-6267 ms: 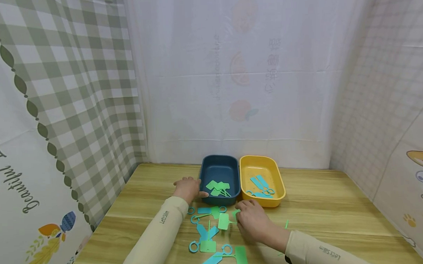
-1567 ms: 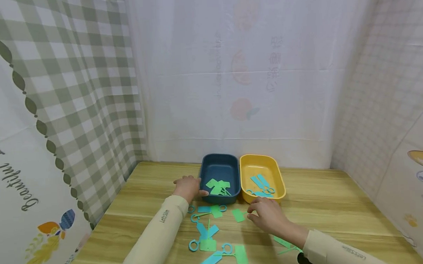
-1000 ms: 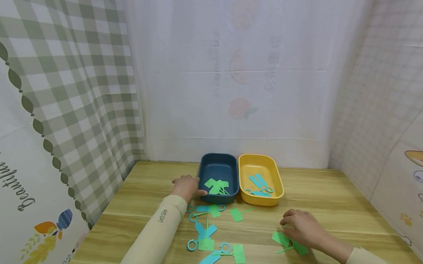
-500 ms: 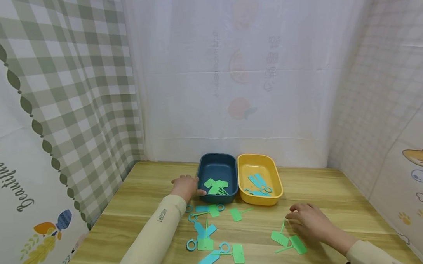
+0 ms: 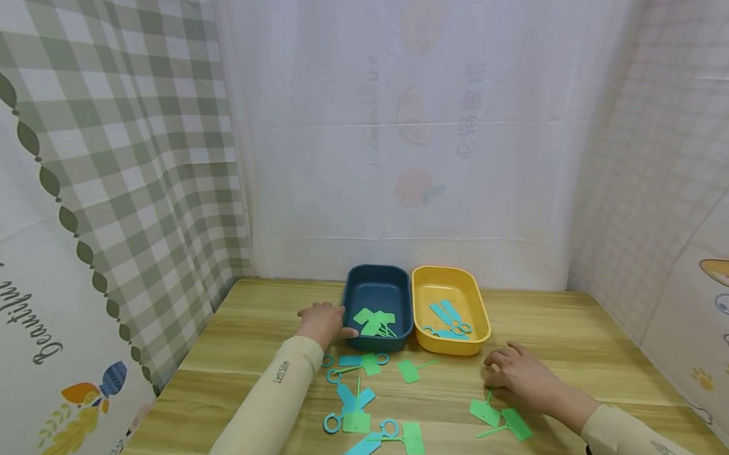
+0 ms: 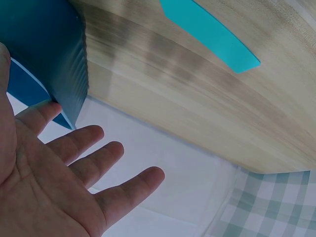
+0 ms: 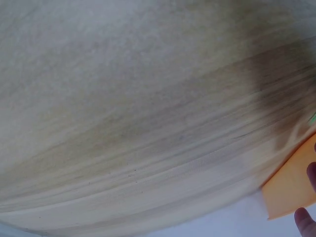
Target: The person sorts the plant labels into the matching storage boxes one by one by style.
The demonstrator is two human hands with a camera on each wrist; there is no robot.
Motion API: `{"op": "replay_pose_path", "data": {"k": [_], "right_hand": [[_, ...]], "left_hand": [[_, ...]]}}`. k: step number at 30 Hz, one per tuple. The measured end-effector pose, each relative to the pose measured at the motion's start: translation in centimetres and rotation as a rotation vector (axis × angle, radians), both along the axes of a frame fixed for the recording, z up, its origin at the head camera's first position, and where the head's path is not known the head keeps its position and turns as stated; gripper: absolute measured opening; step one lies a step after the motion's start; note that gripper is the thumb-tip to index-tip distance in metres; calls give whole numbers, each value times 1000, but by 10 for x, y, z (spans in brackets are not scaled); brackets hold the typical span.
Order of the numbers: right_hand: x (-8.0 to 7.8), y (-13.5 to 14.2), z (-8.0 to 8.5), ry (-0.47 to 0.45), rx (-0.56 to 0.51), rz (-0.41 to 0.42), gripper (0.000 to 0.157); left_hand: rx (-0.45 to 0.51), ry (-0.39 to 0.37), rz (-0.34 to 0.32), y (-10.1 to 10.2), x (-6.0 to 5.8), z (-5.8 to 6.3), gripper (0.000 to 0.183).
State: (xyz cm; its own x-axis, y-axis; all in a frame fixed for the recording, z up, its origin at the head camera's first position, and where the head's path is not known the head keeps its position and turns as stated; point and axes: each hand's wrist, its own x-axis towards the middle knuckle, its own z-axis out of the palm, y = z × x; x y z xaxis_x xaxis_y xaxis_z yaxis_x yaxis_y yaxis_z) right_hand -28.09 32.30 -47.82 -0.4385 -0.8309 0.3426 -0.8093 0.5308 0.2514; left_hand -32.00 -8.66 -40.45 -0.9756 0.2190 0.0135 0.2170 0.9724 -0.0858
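My left hand (image 5: 322, 325) rests on the left rim of the dark blue bin (image 5: 375, 287), with the index fingertip touching the rim and the other fingers spread loosely. Flat green tags (image 5: 376, 319) with thin stems lie in this bin. My right hand (image 5: 520, 376) hovers low over the table at right, fingers loosely bent. Beneath its fingertips is the stem end of a green tag (image 5: 484, 412); no firm grip on it shows. A second green tag (image 5: 516, 424) lies just in front. In the right wrist view only a few fingertips (image 7: 305, 222) appear, near the edge.
Right of the blue bin stands a yellow bin (image 5: 445, 285) holding several blue ring tags (image 5: 452, 311). A lone green tag (image 5: 408, 371) lies before the bins. Further left are mixed blue tags (image 5: 360, 450) and green tags (image 5: 356, 423), some overlapping. Fabric curtains (image 5: 399, 186) surround the table.
My right hand has gone from the table's middle to the right side. One green tag from the middle is no longer there, and two now show at right. My left hand has stayed put.
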Motion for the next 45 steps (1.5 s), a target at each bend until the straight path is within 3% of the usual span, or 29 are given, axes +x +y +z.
{"op": "replay_pose_path", "data": {"k": [10, 20, 35, 45], "right_hand": [[-4, -6, -4, 72, 18, 8, 15], [-7, -13, -11, 127, 42, -5, 29], [-2, -20, -9, 104, -6, -34, 31], [2, -30, -4, 92, -36, -53, 21]], "left_hand": [[-17, 3, 0, 1, 0, 0, 68], [-17, 3, 0, 0, 1, 0, 68], [-19, -18, 12, 1, -3, -1, 70], [-18, -2, 13, 0, -3, -3, 69]]}}
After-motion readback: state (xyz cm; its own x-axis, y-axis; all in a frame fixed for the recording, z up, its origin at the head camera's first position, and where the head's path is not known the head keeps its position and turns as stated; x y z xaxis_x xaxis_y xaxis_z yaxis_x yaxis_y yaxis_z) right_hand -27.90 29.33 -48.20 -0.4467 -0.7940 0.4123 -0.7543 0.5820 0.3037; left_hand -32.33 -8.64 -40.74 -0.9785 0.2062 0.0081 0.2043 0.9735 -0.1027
